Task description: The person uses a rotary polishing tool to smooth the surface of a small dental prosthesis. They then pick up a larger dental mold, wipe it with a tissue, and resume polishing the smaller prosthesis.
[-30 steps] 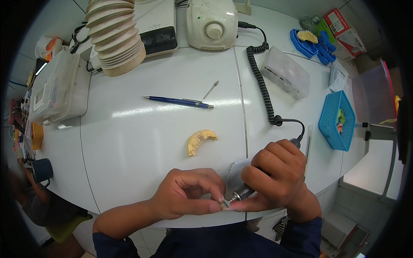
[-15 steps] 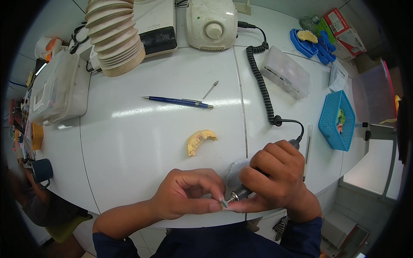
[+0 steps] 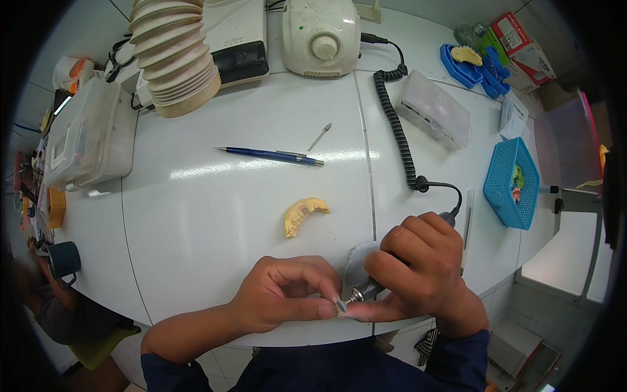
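Observation:
My right hand (image 3: pixel 418 264) is wrapped round a dark rotary handpiece (image 3: pixel 368 289), whose silver nose points left. A small grey-green disc-like bit (image 3: pixel 341 306) at its tip meets a tiny piece pinched in my left hand (image 3: pixel 287 294). Thumb and fingers hide most of that piece, so its kind cannot be made out. Beyond my hands a yellow dental arch model (image 3: pixel 304 214) lies on the white table. Farther back are a blue mechanical pencil (image 3: pixel 271 155) and a loose metal bur (image 3: pixel 320 136). A whitish crumpled sheet or cloth (image 3: pixel 358 260) shows partly behind the handpiece.
A coiled black cord (image 3: pixel 392 124) runs from the handpiece to a white control unit (image 3: pixel 322 39). A ribbed suction hose (image 3: pixel 176 59) hangs at the back left. Boxes (image 3: pixel 434 110) and a blue basket (image 3: pixel 511 186) stand right; a lidded container (image 3: pixel 91 134) stands left.
The handpiece and its bit have shifted very slightly against the small piece. Both hands keep nearly the same place and grip; the things on the table have not moved.

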The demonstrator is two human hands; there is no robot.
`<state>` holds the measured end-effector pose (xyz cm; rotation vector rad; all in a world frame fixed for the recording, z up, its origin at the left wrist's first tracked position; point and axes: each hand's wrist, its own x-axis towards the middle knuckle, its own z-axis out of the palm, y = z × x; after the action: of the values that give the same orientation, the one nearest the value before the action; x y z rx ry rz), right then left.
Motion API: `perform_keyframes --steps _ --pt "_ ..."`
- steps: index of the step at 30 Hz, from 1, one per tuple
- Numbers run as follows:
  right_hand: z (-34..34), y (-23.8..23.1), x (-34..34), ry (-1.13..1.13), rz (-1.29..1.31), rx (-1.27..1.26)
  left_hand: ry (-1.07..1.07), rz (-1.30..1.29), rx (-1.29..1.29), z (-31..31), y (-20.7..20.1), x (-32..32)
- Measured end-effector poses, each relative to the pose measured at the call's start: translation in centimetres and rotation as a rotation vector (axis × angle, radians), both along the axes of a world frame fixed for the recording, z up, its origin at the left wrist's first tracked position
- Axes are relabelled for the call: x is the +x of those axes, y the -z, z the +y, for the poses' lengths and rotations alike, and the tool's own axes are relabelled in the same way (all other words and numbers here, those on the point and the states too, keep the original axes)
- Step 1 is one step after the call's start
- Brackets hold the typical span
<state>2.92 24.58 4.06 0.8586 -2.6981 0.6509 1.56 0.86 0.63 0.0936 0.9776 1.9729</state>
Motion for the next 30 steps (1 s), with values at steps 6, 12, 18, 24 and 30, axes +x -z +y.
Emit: perform_keyframes --steps 6,12,18,24,30 --pt "-0.24 0.5 -0.28 0.006 0.069 -0.027 -0.001 0.004 -0.006 0.03 -0.04 0.02" --pt "-0.27 0.45 -0.28 0.017 0.06 -0.035 -0.017 -0.021 0.007 0.06 -0.06 0.12" --pt "-0.27 0.37 -0.33 0.009 0.057 -0.038 0.035 0.01 0.089 -0.49 0.66 0.03" --pt "-0.26 0.5 -0.32 0.01 0.065 -0.033 -0.01 -0.022 0.005 -0.01 -0.16 0.08" --pt "-0.24 0.45 -0.32 0.017 0.074 -0.026 -0.009 0.0 0.002 -0.03 0.02 0.11"
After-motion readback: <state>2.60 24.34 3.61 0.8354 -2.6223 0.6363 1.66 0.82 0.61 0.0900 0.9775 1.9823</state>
